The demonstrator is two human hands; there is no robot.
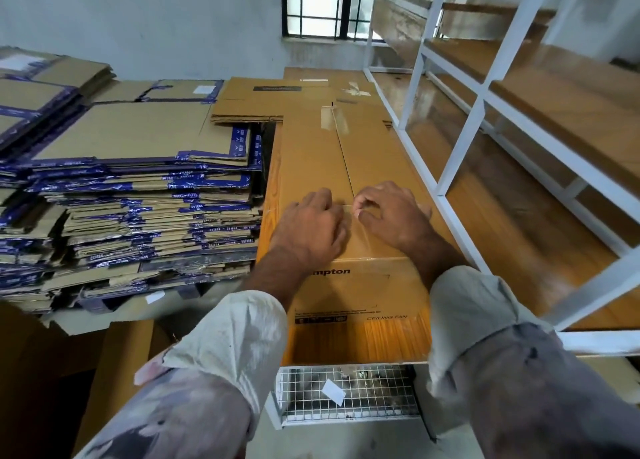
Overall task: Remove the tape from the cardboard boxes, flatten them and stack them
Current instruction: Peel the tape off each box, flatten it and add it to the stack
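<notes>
At 9 o'clock a big pile of flattened boxes (131, 195) with blue printed tape along their edges takes up the left side, with more flattened card (273, 102) lying behind it at 11 o'clock. At 3 o'clock stands a white metal rack (460, 140) with glossy wooden shelves, running back toward a barred window (325, 5) at 12 o'clock. In the centre a long brown box (322, 167) lies lengthwise away from the person, its near end face printed "CEILING FAN" (part of a brand word shows above it), and its two top flaps meet in a seam down the middle. What it rests on I cannot tell. A patch of clear tape (334, 119) crosses that seam at the far end, at 12 o'clock. Below the box's near end, at 6 o'clock, is a wire mesh cage (346, 396) with a white slip of paper on it. The left hand (311, 226) rests knuckles up on the box top beside the seam, fingers curled under. The right hand (391, 216) sits just across the seam, its thumb and fingertips pinching a clear tape strip (360, 231) on the near end of the seam.
</notes>
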